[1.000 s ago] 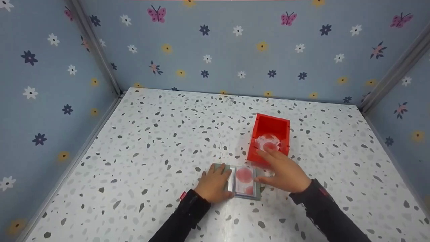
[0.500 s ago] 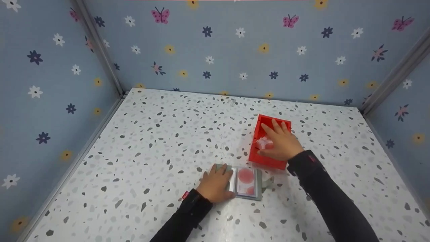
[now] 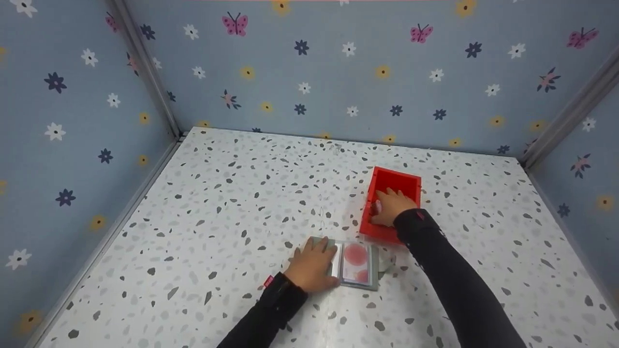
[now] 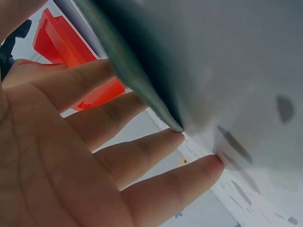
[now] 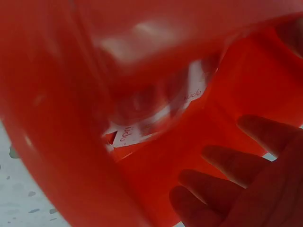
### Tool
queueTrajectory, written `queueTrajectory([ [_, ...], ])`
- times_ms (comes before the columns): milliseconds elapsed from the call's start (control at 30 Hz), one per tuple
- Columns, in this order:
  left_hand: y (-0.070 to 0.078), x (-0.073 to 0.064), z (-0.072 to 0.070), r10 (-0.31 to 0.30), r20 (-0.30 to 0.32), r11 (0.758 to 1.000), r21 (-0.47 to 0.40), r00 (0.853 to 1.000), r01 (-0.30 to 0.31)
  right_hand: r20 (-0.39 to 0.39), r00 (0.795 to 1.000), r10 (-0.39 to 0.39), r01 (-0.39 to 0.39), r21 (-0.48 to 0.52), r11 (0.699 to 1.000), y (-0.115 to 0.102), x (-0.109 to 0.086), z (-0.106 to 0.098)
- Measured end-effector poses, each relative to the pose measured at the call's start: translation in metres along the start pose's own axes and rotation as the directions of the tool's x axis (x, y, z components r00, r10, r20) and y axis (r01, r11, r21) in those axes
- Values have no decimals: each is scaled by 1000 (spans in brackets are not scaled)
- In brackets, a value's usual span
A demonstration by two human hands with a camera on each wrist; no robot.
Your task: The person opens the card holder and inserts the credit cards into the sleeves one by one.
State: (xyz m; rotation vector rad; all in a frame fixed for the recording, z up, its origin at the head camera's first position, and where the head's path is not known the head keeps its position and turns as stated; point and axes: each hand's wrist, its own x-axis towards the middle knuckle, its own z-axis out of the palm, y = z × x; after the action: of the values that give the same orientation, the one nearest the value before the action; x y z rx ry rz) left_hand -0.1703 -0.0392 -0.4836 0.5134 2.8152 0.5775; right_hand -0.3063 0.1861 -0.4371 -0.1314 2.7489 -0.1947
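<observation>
A small card album [image 3: 356, 263] lies spread on the table, with a pink-dotted card under its clear right-hand sleeve. My left hand [image 3: 309, 269] rests on the left side of it with fingers spread. In the left wrist view those fingertips touch the greenish cover's edge [image 4: 124, 71] and the table. Just beyond the album stands a red box [image 3: 382, 233]. My right hand [image 3: 394, 207] reaches down into it, fingers extended. Red-and-white printed cards [image 5: 128, 138] lie inside, seen in the right wrist view apart from the visible fingers; the thumb is mostly out of sight there.
A pale strap [image 3: 386, 263] sticks out from the album's right edge. The speckled white table [image 3: 232, 208] is enclosed by blue patterned panels [image 3: 329, 72] at the back and both sides.
My right hand has moved from the box's near edge to over the box, then down inside it. The left hand stays on the album. The head view has shifted slightly.
</observation>
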Motion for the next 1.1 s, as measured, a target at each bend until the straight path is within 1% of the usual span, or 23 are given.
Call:
queueTrajectory([
  [167, 1, -1, 0, 12, -9, 1000, 15, 1000, -12, 23, 1000, 19, -20, 36, 999, 10, 17, 12],
  [267, 1, -1, 0, 26, -19, 999, 25, 999, -25, 8, 1000, 8, -8, 49, 999, 16, 25, 19],
  [367, 0, 0, 0, 24, -16, 999, 24, 1000, -24, -25, 1000, 2, -1, 45, 999, 18, 29, 22],
  [500, 0, 0, 0, 17, -12, 1000, 22, 1000, -17, -49, 999, 18, -16, 36, 999, 17, 27, 20],
  [633, 0, 0, 1, 15, -14, 1000, 20, 1000, -15, -53, 998, 32, -30, 41, 999, 14, 22, 17],
  [833, 0, 1, 1, 10, -4, 1000, 20, 1000, -10, -6, 997, 72, -71, 75, 995, 9, 14, 12],
  [900, 0, 1, 1, 10, -4, 1000, 23, 1000, -10, -3, 996, 84, -84, 71, 994, 8, 12, 10],
  [967, 0, 1, 1, 9, -6, 1000, 27, 1000, -8, -12, 996, 94, -93, 65, 994, 7, 11, 9],
  [1100, -1, 0, 0, 8, -8, 1000, 29, 1000, -7, -50, 996, 74, -72, 46, 996, 6, 10, 7],
])
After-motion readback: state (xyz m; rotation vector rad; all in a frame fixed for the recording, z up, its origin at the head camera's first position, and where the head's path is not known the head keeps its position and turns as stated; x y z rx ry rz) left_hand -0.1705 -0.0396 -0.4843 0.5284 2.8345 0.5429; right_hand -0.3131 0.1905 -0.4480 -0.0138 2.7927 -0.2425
